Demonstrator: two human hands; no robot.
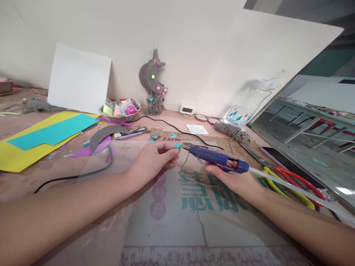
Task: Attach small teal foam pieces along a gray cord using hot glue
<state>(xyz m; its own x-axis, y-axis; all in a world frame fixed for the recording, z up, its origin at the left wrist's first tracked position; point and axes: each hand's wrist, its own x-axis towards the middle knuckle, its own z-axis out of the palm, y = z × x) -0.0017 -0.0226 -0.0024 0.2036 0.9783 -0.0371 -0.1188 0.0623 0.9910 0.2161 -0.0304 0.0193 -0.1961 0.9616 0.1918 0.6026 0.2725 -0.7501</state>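
Between thumb and fingers, my left hand [155,162] pinches a small turquoise cut-out piece [177,146]. My right hand [231,179] is wrapped round a blue hot glue gun [217,158], with a long clear glue stick [280,181] sticking out of its back end. The gun's nozzle is at the turquoise piece; whether they touch I cannot tell. A thin grey cord [186,162] hangs down near the nozzle and curves over the printed sheet [166,236] below my hands. Small turquoise hearts [174,136] lie just beyond my left hand.
Scissors [291,184] and a phone [288,164] lie at right, near a grey yarn bundle [232,132] and a clear plastic jar [248,101]. Yellow [16,153] and turquoise sheets [55,132] lie left. A black cable [169,123] crosses behind. A grey moon ornament [152,77] hangs on the wall.
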